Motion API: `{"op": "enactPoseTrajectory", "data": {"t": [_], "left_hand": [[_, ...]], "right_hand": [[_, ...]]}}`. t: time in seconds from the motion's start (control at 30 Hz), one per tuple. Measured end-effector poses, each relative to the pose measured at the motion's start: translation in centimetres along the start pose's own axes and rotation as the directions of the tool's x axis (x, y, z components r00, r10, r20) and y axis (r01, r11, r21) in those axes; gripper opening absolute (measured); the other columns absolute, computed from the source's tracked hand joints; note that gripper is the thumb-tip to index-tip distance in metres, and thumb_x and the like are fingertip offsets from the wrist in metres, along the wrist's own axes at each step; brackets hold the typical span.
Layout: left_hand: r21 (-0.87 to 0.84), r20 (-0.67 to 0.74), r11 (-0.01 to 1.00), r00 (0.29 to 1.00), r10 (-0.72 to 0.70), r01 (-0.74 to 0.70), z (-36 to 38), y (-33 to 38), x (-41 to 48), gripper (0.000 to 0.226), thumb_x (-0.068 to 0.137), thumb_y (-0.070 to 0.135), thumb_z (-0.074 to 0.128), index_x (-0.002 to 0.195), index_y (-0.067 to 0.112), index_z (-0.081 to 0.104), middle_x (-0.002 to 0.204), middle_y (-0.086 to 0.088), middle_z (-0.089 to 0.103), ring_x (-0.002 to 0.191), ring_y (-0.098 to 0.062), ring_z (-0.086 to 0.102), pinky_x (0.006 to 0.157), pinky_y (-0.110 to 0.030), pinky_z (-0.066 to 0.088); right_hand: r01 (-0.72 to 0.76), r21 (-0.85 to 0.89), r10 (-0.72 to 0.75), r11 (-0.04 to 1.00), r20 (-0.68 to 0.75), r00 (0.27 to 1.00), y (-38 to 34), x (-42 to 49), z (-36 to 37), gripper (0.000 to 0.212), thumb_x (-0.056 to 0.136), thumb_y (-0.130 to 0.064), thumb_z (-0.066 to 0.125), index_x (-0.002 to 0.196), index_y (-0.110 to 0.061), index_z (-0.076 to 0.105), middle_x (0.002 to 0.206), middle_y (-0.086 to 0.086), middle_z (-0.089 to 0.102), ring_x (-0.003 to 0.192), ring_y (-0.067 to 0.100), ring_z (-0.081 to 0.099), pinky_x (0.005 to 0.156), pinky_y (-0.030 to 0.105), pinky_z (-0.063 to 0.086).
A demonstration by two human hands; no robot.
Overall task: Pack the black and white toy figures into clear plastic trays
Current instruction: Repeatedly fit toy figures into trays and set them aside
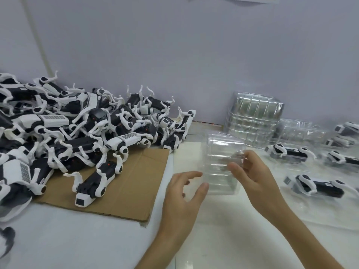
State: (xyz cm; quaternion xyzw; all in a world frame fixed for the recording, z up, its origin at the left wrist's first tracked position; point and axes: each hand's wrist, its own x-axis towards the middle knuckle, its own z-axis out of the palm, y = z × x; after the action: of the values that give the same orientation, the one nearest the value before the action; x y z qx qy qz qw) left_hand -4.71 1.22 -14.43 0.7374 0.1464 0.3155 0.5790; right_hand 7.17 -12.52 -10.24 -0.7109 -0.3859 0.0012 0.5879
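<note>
You're on the empty-tray step: right hand (pixel 250 179) pinches a clear ribbed plastic tray (pixel 219 152) over the bench's middle, left hand (pixel 182 193) spread open beside it. Next up, I'd say grab a black-and-white robot-dog toy figure (pixel 93 183) from the left-edge pile (pixel 77 129).

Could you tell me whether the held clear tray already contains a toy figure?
No, the clear tray that the right hand pinches is see-through with no figure inside.

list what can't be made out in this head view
All head view:
- Clear plastic tray in the right hand: blurred, fingers cover part.
- Left hand thumb: contact with tray unclear.
- Pile of black and white toy figures: cut by left edge.
- White barcode labels: too small.
</note>
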Motion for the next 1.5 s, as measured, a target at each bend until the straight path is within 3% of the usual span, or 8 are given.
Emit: {"op": "enactPoseTrajectory", "data": {"t": [0.2,0.43,0.6,0.83,0.9,1.17,1.37,1.5], "left_hand": [[-0.132,0.129,0.989,0.988,0.089,-0.072,-0.9,1.6,0.1,0.012,0.093,0.027,0.063,0.095,0.032,0.074,0.089,0.006,0.075,0.083,-0.01,0.07,0.076,-0.018,0.051],[-0.204,0.197,0.979,0.98,0.03,0.011,-1.0,1.0,0.3,0.018,0.096,0.002,0.057,0.097,0.012,0.072,0.092,-0.004,0.078,0.083,-0.023,0.075,0.071,-0.022,0.055],[-0.266,0.154,0.961,0.988,-0.029,0.07,-0.8,1.0,0.3,0.008,0.082,0.019,0.069,0.085,0.016,0.075,0.086,-0.01,0.077,0.078,-0.028,0.075,0.064,-0.023,0.055],[-0.255,0.122,0.962,0.99,-0.068,0.097,-1.2,0.8,0.6,0.033,0.062,0.032,0.092,0.07,0.012,0.067,0.082,-0.014,0.076,0.074,-0.029,0.075,0.061,-0.022,0.054],[-0.237,0.135,0.966,0.988,-0.073,0.104,-1.2,0.8,0.7,0.045,0.06,0.041,0.086,0.076,0.004,0.065,0.085,-0.014,0.076,0.077,-0.029,0.075,0.062,-0.023,0.055],[-0.291,0.066,0.953,0.996,-0.063,0.08,-2.4,0.5,1.3,0.014,0.083,0.032,0.064,0.077,0.021,0.071,0.089,-0.011,0.076,0.076,-0.028,0.074,0.062,-0.023,0.056],[-0.555,-0.092,0.827,0.982,-0.166,0.088,-3.7,0.0,2.2,0.022,0.088,0.031,0.055,0.072,0.018,0.062,0.065,-0.003,0.059,0.054,-0.016,0.059,0.051,-0.023,0.051],[-0.632,-0.149,0.756,0.93,-0.336,0.171,-4.3,-0.8,2.5,0.024,0.094,0.037,0.053,0.079,0.02,0.059,0.074,-0.002,0.049,0.052,-0.01,0.039,0.039,-0.017,0.035]], "right_hand": [[0.02,-0.031,-0.02,0.999,-0.001,1.0,0.2,-2.5,0.8,0.02,0.094,-0.038,0.062,0.112,-0.029,0.064,0.106,-0.012,0.072,0.103,0.011,0.067,0.086,0.027,0.052],[-0.014,-0.068,0.012,0.998,-0.021,1.0,-0.1,-3.0,1.9,0.027,0.084,-0.042,0.075,0.106,-0.033,0.064,0.101,-0.019,0.071,0.1,0.007,0.065,0.081,0.028,0.05],[-0.03,-0.104,0.03,0.994,-0.004,1.0,0.0,-3.0,1.3,0.024,0.083,-0.025,0.078,0.103,-0.031,0.067,0.096,-0.019,0.071,0.098,0.005,0.064,0.077,0.022,0.046],[-0.013,-0.143,0.015,0.99,0.014,1.0,-0.3,-2.9,0.5,0.021,0.082,-0.026,0.079,0.097,-0.033,0.066,0.095,-0.023,0.07,0.099,0.001,0.063,0.075,0.011,0.04],[-0.02,-0.135,0.022,0.991,0.01,1.0,-0.3,-2.8,0.1,0.02,0.082,-0.024,0.079,0.096,-0.032,0.068,0.096,-0.022,0.071,0.099,0.001,0.063,0.076,0.011,0.04],[-0.099,-0.027,0.094,0.995,-0.129,0.987,-0.3,-2.1,-1.3,0.018,0.085,-0.016,0.077,0.095,-0.028,0.068,0.094,-0.02,0.073,0.097,-0.001,0.066,0.084,0.029,0.049],[-0.062,-0.087,0.034,0.994,-0.297,0.954,0.2,-1.6,-3.1,0.02,0.086,-0.008,0.074,0.098,-0.022,0.067,0.097,-0.018,0.07,0.098,-0.005,0.06,0.084,0.007,0.037],[-0.02,-0.142,-0.027,0.99,-0.316,0.948,0.3,-1.6,-3.9,0.025,0.087,-0.003,0.071,0.105,-0.02,0.067,0.104,-0.017,0.068,0.104,-0.009,0.058,0.087,0.0,0.034]]}}
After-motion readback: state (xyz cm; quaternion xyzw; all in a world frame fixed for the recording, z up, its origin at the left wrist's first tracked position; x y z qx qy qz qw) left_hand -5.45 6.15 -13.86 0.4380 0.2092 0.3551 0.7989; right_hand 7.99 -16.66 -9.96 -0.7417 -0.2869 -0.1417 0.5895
